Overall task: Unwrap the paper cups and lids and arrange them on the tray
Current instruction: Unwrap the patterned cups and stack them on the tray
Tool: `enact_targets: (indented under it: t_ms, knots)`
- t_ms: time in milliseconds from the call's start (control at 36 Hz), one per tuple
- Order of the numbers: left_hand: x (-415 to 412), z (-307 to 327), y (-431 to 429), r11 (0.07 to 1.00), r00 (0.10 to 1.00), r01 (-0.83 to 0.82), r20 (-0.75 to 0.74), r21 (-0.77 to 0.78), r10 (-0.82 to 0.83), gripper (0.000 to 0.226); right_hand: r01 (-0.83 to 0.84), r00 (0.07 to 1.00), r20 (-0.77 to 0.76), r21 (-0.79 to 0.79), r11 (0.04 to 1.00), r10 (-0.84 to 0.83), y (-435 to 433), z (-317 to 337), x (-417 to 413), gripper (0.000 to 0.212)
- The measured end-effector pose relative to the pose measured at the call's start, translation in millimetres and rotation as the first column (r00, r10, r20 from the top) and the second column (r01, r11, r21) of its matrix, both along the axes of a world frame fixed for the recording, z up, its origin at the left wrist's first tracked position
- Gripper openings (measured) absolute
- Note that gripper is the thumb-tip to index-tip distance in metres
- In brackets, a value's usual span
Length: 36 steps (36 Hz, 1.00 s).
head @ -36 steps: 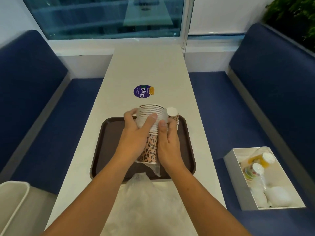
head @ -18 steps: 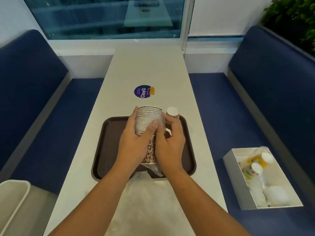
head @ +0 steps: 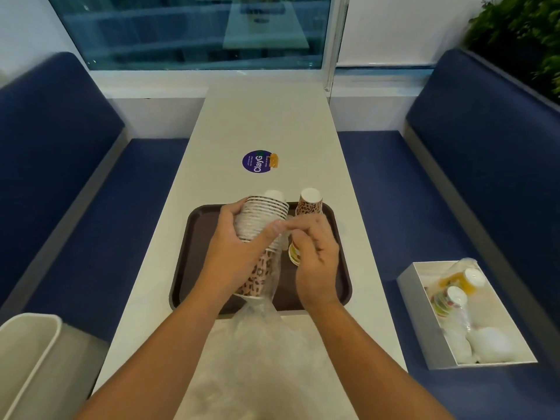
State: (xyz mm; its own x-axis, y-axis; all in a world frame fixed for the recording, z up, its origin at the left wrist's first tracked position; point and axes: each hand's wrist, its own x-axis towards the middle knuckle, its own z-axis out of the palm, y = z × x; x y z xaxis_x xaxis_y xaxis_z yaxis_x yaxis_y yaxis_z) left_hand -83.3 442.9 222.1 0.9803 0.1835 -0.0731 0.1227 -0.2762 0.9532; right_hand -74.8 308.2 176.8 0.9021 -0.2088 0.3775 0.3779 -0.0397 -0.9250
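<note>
My left hand (head: 235, 253) grips a stack of leopard-print paper cups (head: 263, 219), tilted over the dark brown tray (head: 339, 286). Clear plastic wrap (head: 272, 286) still hangs around the lower end of the stack and trails toward me. My right hand (head: 315, 253) is just right of the stack, thumb and forefinger pinched near the wrap at the stack's rims. One leopard cup (head: 309, 203) stands upside down at the tray's far right. Another upturned cup (head: 274, 194) shows behind the stack. A cup with a yellow print (head: 293, 253) lies partly hidden under my right hand.
A white box (head: 412, 286) on the right blue bench holds wrapped cups and lids. Crumpled plastic (head: 260, 359) lies on the white table (head: 260, 122) near me. A pale bin (head: 27, 359) stands at the lower left. A round purple sticker (head: 257, 161) sits beyond the tray.
My right hand has come off the stack and shifted right, uncovering a cup beneath it. The left hand has tilted the stack to the left.
</note>
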Motion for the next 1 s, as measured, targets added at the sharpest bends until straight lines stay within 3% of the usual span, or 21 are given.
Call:
enact_targets:
  t_ms: [56, 111, 250, 361, 500, 611, 667, 778, 861, 917, 1000]
  knots:
    - [-1, 4, 6, 0.998, 0.999, 0.045, -0.002, 0.038, -0.045, 0.072, 0.013, 0.998, -0.055, 0.028, 1.000, -0.012, -5, 12, 4, 0.023]
    - [-2, 7, 9, 0.993, 0.995, 0.098, -0.002, 0.071, -0.098, 0.068, 0.013, 0.994, -0.112, -0.047, 0.999, -0.019, -10, 25, 11, 0.023]
    - [-3, 8, 15, 0.987, 0.991, 0.120, 0.039, 0.110, -0.125, 0.071, -0.300, 0.935, -0.274, -0.285, 0.910, 0.223, -22, 44, 30, 0.030]
    - [-3, 7, 18, 0.988, 0.992, 0.107, 0.057, 0.114, -0.114, 0.070, -0.397, 0.906, -0.305, -0.376, 0.837, 0.293, -25, 54, 35, 0.033]
    - [1, 9, 18, 0.988, 0.991, 0.117, 0.049, 0.097, -0.122, 0.069, -0.293, 0.952, -0.214, -0.446, 0.846, 0.218, -19, 56, 43, 0.026]
    - [4, 10, 19, 0.979, 0.982, 0.183, 0.030, 0.091, -0.187, 0.071, -0.150, 0.978, -0.180, -0.278, 0.949, 0.102, -23, 62, 54, 0.020]
    - [7, 9, 22, 0.975, 0.978, 0.203, 0.025, 0.092, -0.206, 0.069, -0.201, 0.975, -0.148, -0.273, 0.941, 0.166, -31, 62, 60, 0.018]
    - [16, 7, 28, 0.971, 0.975, 0.219, 0.014, 0.093, -0.221, 0.071, -0.365, 0.924, -0.096, -0.515, 0.776, 0.371, -45, 56, 72, 0.045]
    - [23, 6, 32, 0.973, 0.975, 0.218, 0.019, 0.080, -0.220, 0.074, -0.366, 0.906, -0.135, -0.727, 0.581, 0.402, -51, 50, 80, 0.053]
    - [28, 5, 30, 0.970, 0.973, 0.227, 0.020, 0.082, -0.229, 0.073, -0.406, 0.878, -0.188, -0.780, 0.476, 0.441, -53, 45, 83, 0.063]
    - [36, 5, 26, 0.964, 0.968, 0.249, 0.011, 0.090, -0.251, 0.069, -0.435, 0.851, -0.192, -0.780, 0.450, 0.489, -56, 38, 89, 0.075]
